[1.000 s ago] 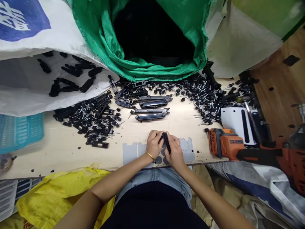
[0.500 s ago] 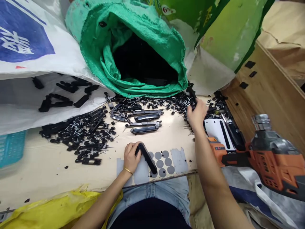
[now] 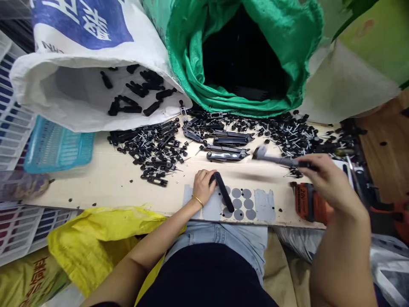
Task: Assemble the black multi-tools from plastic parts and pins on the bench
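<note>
My left hand [image 3: 203, 186] is closed on one end of a long black bar [image 3: 224, 194], which lies slanted at the grey round patches [image 3: 237, 193] by the table's front edge. On the right, my right hand [image 3: 322, 170] grips the handle of a hammer [image 3: 275, 158], its blurred head pointing left above the table. Behind the hands lie several black folding tool parts [image 3: 228, 155]. Small black pieces with metal pins [image 3: 292, 134] are heaped near the hammer, and another heap of black parts [image 3: 159, 145] lies to the left.
A green sack [image 3: 236, 104] stands open at the back, beside a white sack [image 3: 79, 121] holding black parts. A blue basket [image 3: 60, 149] sits left. An orange power tool [image 3: 308, 202] lies right, below my right forearm. Yellow plastic [image 3: 105, 230] hangs at the front left.
My right hand has come back from the rear heap and now holds the hammer raised. The view has shifted, showing more of the left side. My left hand stays on the black bar.
</note>
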Demonstrator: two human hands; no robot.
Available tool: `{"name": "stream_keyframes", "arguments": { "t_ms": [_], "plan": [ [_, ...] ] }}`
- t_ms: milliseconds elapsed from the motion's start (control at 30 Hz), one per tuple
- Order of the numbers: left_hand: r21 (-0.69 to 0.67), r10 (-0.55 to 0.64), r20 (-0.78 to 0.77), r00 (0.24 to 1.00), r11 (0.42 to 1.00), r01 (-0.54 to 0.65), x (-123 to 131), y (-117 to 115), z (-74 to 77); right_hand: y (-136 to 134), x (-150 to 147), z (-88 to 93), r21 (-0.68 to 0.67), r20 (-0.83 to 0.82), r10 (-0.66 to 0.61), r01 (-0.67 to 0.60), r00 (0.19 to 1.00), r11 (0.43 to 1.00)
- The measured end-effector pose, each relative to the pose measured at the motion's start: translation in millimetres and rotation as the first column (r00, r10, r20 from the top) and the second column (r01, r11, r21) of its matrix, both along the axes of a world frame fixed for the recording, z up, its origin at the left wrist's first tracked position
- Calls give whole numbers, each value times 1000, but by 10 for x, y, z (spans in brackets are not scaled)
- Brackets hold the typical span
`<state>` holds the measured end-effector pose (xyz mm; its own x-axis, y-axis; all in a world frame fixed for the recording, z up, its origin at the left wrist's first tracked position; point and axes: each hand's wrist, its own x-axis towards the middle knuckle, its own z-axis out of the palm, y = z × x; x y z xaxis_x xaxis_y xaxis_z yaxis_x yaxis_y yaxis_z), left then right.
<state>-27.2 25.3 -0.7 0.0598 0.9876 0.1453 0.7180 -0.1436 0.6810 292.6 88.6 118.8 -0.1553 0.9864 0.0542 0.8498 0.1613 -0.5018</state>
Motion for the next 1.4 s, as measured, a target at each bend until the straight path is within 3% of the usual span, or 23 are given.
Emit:
{"name": "stream_keyframes", "arguments": {
  "t_ms": [67,133,167,267,333,400,467,533,600,633,700,767,833,967,1067,1233,1400],
  "plan": [
    [-37,33,-8,999,999,-34,3,-24,7,-145,-65,-53,-153,36,269,-260,963,953],
    [-71,64,-7,998,995,-65,-8,-71,32,-153,-156,-131,-237,97,386,-356,917,904],
    [-88,75,-11,997,993,-76,-24,-102,55,-134,-205,-163,-229,145,391,-353,909,907],
    [-94,68,-58,996,993,-74,-114,-186,182,-123,-361,-195,-84,265,211,-195,941,977],
    [-29,-64,-123,990,998,61,-171,-188,299,-209,-494,-196,-74,281,0,22,960,997],
    [24,-300,-230,926,949,314,-178,-119,409,-350,-670,-246,-239,278,-141,210,950,948],
    [-10,-510,-342,789,842,540,-123,0,487,-498,-867,-367,-417,265,-209,307,942,856],
    [-94,-623,-394,676,759,645,-43,110,533,-619,-1031,-517,-446,189,-302,356,934,821],
    [-192,-668,-358,653,737,648,13,146,565,-713,-1123,-620,-433,-57,-444,378,894,818],
    [-240,-662,-302,686,749,617,25,125,581,-754,-1145,-636,-454,-244,-504,361,829,815],
    [-323,-567,-134,813,800,505,33,13,618,-827,-1177,-598,-522,-584,-577,280,571,806],
    [-389,-407,47,912,834,392,50,-157,658,-886,-1238,-501,-560,-740,-598,211,306,801],
    [-414,-291,174,941,845,338,94,-328,695,-922,-1348,-398,-574,-775,-607,206,178,793],
    [-380,-221,253,942,873,307,204,-564,742,-936,-1586,-304,-585,-776,-619,225,125,779],
    [-306,-248,246,937,897,318,238,-689,758,-928,-1637,-313,-575,-782,-612,241,121,782],
    [-317,-360,284,889,839,441,268,-842,801,-968,-1507,-290,-595,-788,-601,86,131,799],
    [-367,-242,246,938,873,322,307,-800,858,-1087,-1445,-181,-568,-805,-584,148,108,810]
  ]
}}
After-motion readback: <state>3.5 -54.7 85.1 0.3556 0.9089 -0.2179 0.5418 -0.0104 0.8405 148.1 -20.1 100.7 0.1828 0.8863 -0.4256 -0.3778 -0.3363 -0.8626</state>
